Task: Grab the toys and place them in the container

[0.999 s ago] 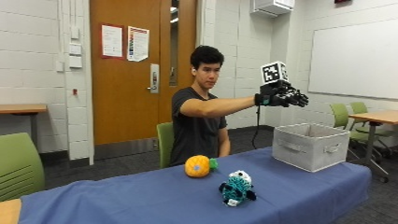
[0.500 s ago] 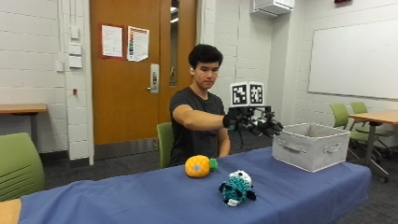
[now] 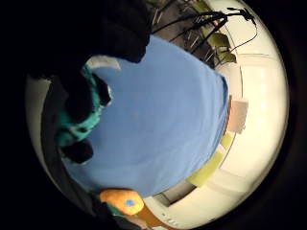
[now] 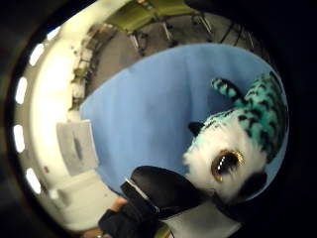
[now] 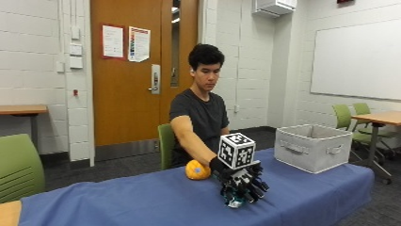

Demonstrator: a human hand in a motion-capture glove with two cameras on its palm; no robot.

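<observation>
Blue cloth covers the long table (image 5: 125, 200), and the gloved right hand (image 5: 241, 181) is down on it near the front edge, right over the teal-and-white plush toy (image 5: 235, 200). From the outside view the black fingers (image 5: 257, 186) spread down over the toy's top and mostly hide it. The thumb-side palm view shows the toy's white face, gold eye and black-striped teal back close against the palm, with a gloved finger curled beside its face; the little-finger side shows dark fingers draped across the teal fur. The fingers look curled around the toy, which sits on the cloth; I cannot tell whether it has left the surface.

Two toys are in sight. The second, an orange round plush toy (image 5: 198, 170), lies on the cloth behind the hand, toward the person's side of the table and apart from the teal one.

One container: a pale grey fabric bin (image 5: 313, 147) with an open top stands on the table toward the end on the person's left, well apart from both toys. Bare blue cloth runs between the hand and the bin. On the other side of the hand a wide stretch of bare cloth reaches the far end of the table. Green chairs (image 5: 19, 165) stand on the floor beyond both ends.
</observation>
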